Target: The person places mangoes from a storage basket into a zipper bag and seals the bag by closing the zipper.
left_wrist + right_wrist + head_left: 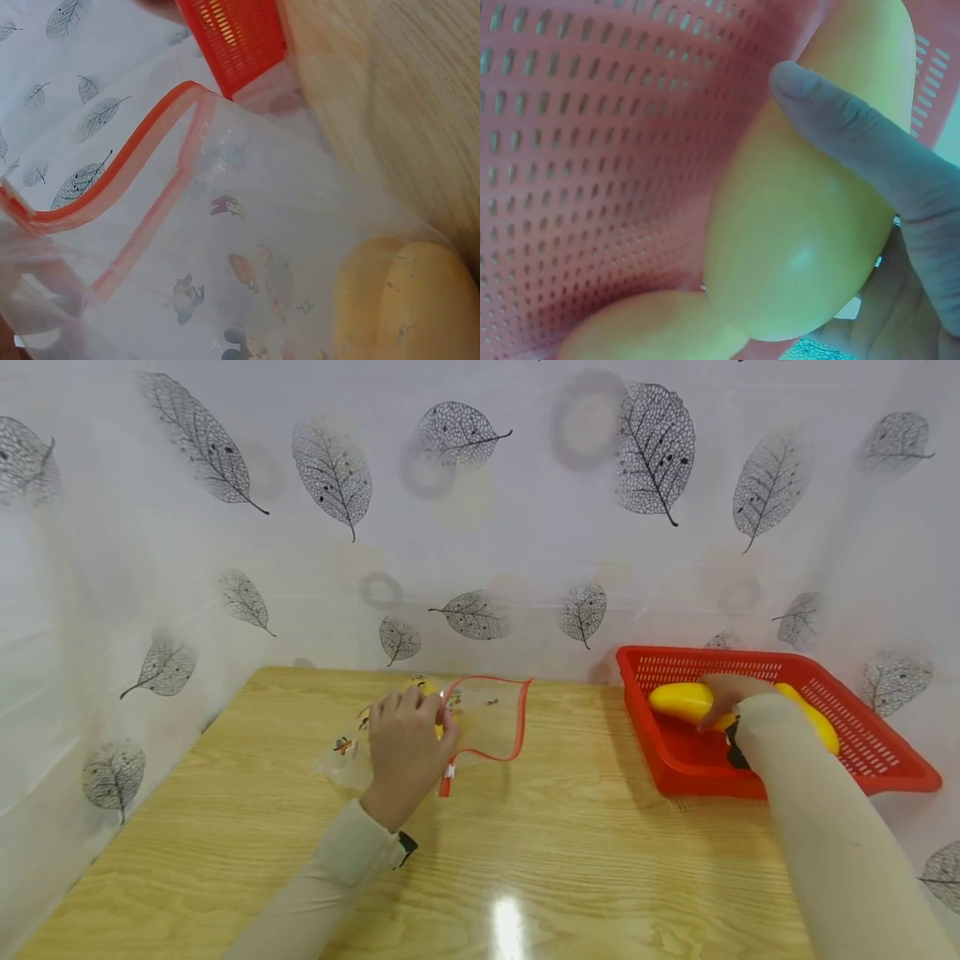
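Observation:
At the mouth of a clear zip bag (pixel 491 718) with a red-edged opening, my left hand (pixel 407 747) pinches the plastic. The bag lies on the table, its opening spread to the right. Cartoon prints cover it, and a yellow fruit-like thing (pixel 427 300) with a groove shows through the plastic. My right hand (pixel 727 693) reaches into the red basket (pixel 660 760) and grips a smooth yellow mango (pixel 802 225), the thumb lying across its top. A second yellow mango (pixel 652 330) lies against it in the basket, partly hidden by my right arm in the head view.
The basket has slotted walls and stands at the right of the wood-grain table (pixel 570 860). A white curtain (pixel 525 543) printed with dark leaves hangs behind the table and along its left side. A red zip end (pixel 446 783) hangs from the bag's near side.

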Available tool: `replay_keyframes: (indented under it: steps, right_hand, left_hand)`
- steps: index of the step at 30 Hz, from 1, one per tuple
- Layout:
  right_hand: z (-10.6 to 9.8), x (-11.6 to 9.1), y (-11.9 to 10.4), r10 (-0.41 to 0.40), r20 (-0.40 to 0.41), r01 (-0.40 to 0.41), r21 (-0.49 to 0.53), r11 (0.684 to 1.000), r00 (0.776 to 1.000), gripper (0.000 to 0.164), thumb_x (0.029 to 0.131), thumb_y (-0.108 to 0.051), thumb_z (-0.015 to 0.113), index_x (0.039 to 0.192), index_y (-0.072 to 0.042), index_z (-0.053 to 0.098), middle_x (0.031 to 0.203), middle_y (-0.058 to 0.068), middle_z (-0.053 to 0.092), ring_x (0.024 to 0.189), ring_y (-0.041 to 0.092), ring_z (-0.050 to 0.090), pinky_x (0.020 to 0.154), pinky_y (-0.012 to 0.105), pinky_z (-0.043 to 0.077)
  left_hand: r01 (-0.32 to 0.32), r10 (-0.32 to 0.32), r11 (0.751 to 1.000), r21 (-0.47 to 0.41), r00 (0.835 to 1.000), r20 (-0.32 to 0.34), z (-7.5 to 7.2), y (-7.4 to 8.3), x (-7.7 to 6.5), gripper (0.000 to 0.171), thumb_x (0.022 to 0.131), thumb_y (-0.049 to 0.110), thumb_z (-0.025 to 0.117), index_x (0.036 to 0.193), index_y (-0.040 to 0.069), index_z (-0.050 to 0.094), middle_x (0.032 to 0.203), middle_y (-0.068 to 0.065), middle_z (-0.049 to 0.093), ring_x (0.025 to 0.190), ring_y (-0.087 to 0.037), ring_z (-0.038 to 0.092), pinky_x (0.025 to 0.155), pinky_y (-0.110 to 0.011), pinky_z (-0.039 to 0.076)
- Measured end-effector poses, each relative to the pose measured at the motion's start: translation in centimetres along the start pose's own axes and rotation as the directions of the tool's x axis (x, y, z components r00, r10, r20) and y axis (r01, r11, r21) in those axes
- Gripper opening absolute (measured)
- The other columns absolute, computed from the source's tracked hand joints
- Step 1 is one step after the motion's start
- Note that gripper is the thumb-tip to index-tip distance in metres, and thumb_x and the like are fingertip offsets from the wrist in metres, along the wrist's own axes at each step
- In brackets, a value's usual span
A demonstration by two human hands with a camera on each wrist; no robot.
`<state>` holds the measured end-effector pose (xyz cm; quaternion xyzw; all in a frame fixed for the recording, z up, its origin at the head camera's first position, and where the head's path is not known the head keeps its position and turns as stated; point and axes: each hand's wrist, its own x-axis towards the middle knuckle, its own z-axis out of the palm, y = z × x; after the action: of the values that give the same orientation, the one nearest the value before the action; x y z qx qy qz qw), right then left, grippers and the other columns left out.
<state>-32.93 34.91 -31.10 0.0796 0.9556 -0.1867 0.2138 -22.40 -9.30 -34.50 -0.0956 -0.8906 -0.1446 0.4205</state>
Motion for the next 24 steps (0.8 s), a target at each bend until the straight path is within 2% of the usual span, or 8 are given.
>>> replay_keyframes:
  steps: [4,7,10,14,19,24]
  right_hand:
    - [-0.7,0.3,0.3,-0.031,0.014,0.032,-0.061,0.998,0.999,0.109,0.07,-0.04,0.077,0.15,-0.011,0.01,0.147,0.029,0.02,0.122,0.051,0.024,0.095,0.069,0.032]
    - [-1.4,0.6,0.7,-0.045,0.034,0.047,-0.078,0.996,0.998,0.107,0.07,-0.04,0.077,0.15,-0.008,0.013,0.145,0.029,0.022,0.12,0.05,0.026,0.091,0.067,0.037]
    - [-2.1,1.1,1.0,-0.05,0.056,0.054,-0.082,0.995,0.997,0.105,0.069,-0.041,0.078,0.148,-0.008,0.019,0.14,0.028,0.029,0.116,0.049,0.029,0.084,0.061,0.044]
    - [-3.0,1.7,1.1,-0.098,0.051,0.105,-0.171,0.98,0.994,0.099,0.065,-0.043,0.079,0.141,-0.004,0.03,0.126,0.024,0.042,0.107,0.044,0.037,0.078,0.055,0.047]
    - [-3.8,2.0,1.1,-0.146,0.056,0.155,-0.244,0.957,0.988,0.101,0.065,-0.045,0.079,0.14,0.0,0.03,0.127,0.026,0.044,0.107,0.044,0.04,0.082,0.062,0.043]
    - [-4.1,2.0,1.0,-0.238,0.052,0.242,-0.303,0.922,0.97,0.101,0.063,-0.047,0.079,0.138,0.003,0.034,0.129,0.027,0.046,0.107,0.041,0.044,0.089,0.066,0.038]
  left_hand:
    - [0.005,-0.005,1.0,-0.007,1.0,0.007,-0.1,0.0,0.0,0.013,0.075,0.016,0.065,0.065,0.01,0.058,0.072,-0.007,0.059,0.07,-0.026,0.053,0.076,-0.042,0.044]
    - [0.01,-0.01,1.0,-0.011,1.0,0.014,-0.1,0.0,0.0,0.015,0.076,0.016,0.065,0.064,0.011,0.057,0.071,-0.006,0.059,0.07,-0.026,0.053,0.076,-0.042,0.044]
    - [0.011,-0.011,1.0,-0.004,1.0,0.011,-0.1,0.0,0.1,0.017,0.076,0.017,0.065,0.063,0.011,0.056,0.071,-0.006,0.058,0.07,-0.026,0.053,0.077,-0.042,0.044]
    - [0.007,-0.007,1.0,0.008,1.0,0.002,0.0,0.0,0.1,0.018,0.077,0.017,0.065,0.063,0.011,0.056,0.071,-0.006,0.058,0.07,-0.026,0.053,0.077,-0.042,0.044]
    - [0.01,-0.01,1.0,0.001,1.0,0.013,0.0,0.0,0.1,0.017,0.077,0.017,0.065,0.063,0.011,0.056,0.071,-0.006,0.058,0.07,-0.026,0.053,0.077,-0.042,0.044]
    - [0.016,-0.016,1.0,-0.012,1.0,0.024,0.1,-0.1,0.0,0.017,0.077,0.016,0.065,0.063,0.011,0.056,0.072,-0.006,0.058,0.071,-0.026,0.054,0.078,-0.042,0.044]
